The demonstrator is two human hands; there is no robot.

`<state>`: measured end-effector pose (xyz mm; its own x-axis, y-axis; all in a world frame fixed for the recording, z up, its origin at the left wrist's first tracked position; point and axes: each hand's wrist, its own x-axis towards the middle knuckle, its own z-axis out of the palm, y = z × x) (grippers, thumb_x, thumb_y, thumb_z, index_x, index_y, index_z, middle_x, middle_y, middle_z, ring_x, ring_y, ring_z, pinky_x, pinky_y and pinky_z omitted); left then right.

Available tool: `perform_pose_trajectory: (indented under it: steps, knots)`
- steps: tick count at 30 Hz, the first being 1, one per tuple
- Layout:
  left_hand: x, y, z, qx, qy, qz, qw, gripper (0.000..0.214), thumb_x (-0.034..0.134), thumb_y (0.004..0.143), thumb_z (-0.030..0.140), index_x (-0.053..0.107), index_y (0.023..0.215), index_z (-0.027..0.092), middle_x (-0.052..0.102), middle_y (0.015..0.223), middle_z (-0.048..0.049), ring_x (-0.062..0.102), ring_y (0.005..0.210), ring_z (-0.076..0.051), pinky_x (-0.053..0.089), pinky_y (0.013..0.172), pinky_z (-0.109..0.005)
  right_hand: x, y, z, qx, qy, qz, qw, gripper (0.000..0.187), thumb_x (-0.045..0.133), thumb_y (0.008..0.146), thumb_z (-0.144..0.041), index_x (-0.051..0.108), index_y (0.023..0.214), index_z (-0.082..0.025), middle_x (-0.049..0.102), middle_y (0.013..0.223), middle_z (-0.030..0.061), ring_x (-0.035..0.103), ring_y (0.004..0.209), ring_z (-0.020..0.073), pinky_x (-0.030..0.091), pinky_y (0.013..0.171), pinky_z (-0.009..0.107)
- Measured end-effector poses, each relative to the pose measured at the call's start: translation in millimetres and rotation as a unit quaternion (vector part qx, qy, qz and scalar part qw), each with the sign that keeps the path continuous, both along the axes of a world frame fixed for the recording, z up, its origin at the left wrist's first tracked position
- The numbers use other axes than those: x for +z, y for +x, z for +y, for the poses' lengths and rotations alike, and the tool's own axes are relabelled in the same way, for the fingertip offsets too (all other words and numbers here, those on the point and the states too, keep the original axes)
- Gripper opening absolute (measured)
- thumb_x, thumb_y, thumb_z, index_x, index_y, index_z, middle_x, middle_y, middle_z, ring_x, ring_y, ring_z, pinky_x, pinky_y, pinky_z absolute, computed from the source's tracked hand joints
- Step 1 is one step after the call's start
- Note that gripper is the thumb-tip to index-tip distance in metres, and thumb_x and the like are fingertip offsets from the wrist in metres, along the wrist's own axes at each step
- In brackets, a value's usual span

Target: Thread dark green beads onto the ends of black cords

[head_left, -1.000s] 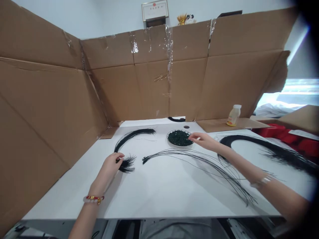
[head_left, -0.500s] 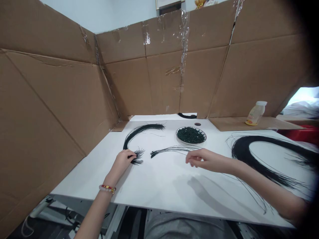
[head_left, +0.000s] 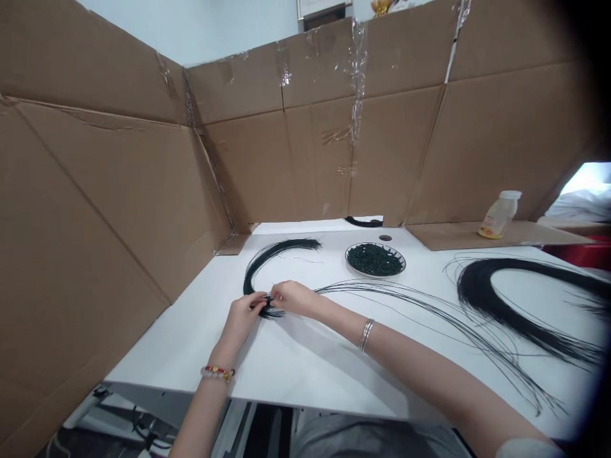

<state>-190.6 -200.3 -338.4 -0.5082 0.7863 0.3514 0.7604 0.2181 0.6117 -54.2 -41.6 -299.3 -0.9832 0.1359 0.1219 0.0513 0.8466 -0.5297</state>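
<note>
The left hand (head_left: pixel 241 318) and right hand (head_left: pixel 293 298) meet on the white surface (head_left: pixel 181 343), each grip pinched closed on the tufted end of a curved bundle of black strands (head_left: pixel 258 261). A plate of dark green pellets (head_left: pixel 377 275) sits at two o'clock from the hands, and looser thin strands (head_left: pixel 382 286) trail toward four o'clock. A thick black coil (head_left: pixel 482 302) lies at three o'clock.
</note>
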Motion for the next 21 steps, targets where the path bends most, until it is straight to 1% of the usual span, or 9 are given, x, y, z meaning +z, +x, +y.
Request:
perform_pose_trajectory:
  steps: [3, 5, 9, 11, 15, 19, 21]
  knots:
    - [0.4, 2, 0, 0.002, 0.013, -0.022, 1.0, 0.029, 0.064, 0.1, 0.034, 0.065, 0.123, 0.016, 0.072, 0.112, -0.0076, 0.072, 0.094, -0.022, 0.061, 0.086, -0.044, -9.2, -8, -3, -0.003, 0.006, 0.006, 1.0, 0.027, 0.064, 0.102, -0.033, 0.065, 0.122, -0.014, 0.067, 0.12, 0.0092, 0.068, 0.103, 0.0219, 0.059, 0.09, 0.042]
    - [0.8, 4, 1, 0.003, 0.02, -0.031, 0.999, 0.029, 0.064, 0.1, 0.034, 0.065, 0.123, 0.016, 0.072, 0.111, -0.0074, 0.072, 0.093, -0.022, 0.061, 0.086, -0.043, -12.7, -11, -4, -0.007, 0.012, 0.012, 1.0, 0.027, 0.063, 0.103, -0.033, 0.065, 0.122, -0.014, 0.067, 0.12, 0.0092, 0.068, 0.103, 0.022, 0.059, 0.09, 0.042]
    - [2.8, 7, 1, 0.003, 0.022, -0.039, 0.999, 0.029, 0.064, 0.1, 0.034, 0.065, 0.122, 0.016, 0.072, 0.109, -0.007, 0.072, 0.093, -0.022, 0.06, 0.086, -0.044, -11.7, -13, -7, -0.011, 0.028, 0.025, 0.999, 0.027, 0.063, 0.103, -0.034, 0.065, 0.122, -0.015, 0.067, 0.12, 0.0092, 0.068, 0.104, 0.022, 0.059, 0.09, 0.042]
    - [4.9, 7, 1, -0.003, 0.017, -0.037, 0.999, 0.028, 0.064, 0.1, 0.034, 0.066, 0.12, 0.016, 0.072, 0.109, -0.007, 0.072, 0.094, -0.022, 0.06, 0.087, -0.044, -7.8, -12, -10, -0.012, 0.036, 0.033, 0.999, 0.027, 0.063, 0.103, -0.034, 0.065, 0.122, -0.014, 0.067, 0.12, 0.0092, 0.068, 0.104, 0.0221, 0.059, 0.09, 0.042]
    - [11.0, 9, 1, -0.029, -0.002, -0.026, 0.999, 0.022, 0.065, 0.099, 0.034, 0.069, 0.11, 0.016, 0.073, 0.107, -0.0066, 0.072, 0.093, -0.021, 0.06, 0.087, -0.043, 4.2, -1, -20, -0.012, 0.048, 0.052, 0.997, 0.026, 0.064, 0.102, -0.034, 0.066, 0.12, -0.014, 0.068, 0.118, 0.0088, 0.068, 0.102, 0.0217, 0.059, 0.089, 0.042]
    - [15.1, 12, -2, -0.027, -0.01, -0.019, 0.999, 0.021, 0.065, 0.099, 0.034, 0.07, 0.108, 0.015, 0.073, 0.106, -0.0058, 0.071, 0.09, -0.02, 0.061, 0.083, -0.04, 21.0, 18, -37, 0.001, 0.056, 0.084, 0.995, 0.023, 0.064, 0.102, -0.034, 0.067, 0.113, -0.013, 0.069, 0.112, 0.0076, 0.068, 0.098, 0.0202, 0.059, 0.087, 0.04]
    - [14.1, 12, -3, -0.021, -0.012, -0.017, 1.0, 0.022, 0.066, 0.099, 0.034, 0.069, 0.108, 0.015, 0.073, 0.105, -0.0052, 0.071, 0.088, -0.02, 0.061, 0.08, -0.039, 32.2, 34, -50, 0.014, 0.057, 0.105, 0.993, 0.018, 0.065, 0.101, -0.029, 0.067, 0.108, -0.013, 0.069, 0.108, 0.0066, 0.068, 0.095, 0.0192, 0.058, 0.084, 0.037]
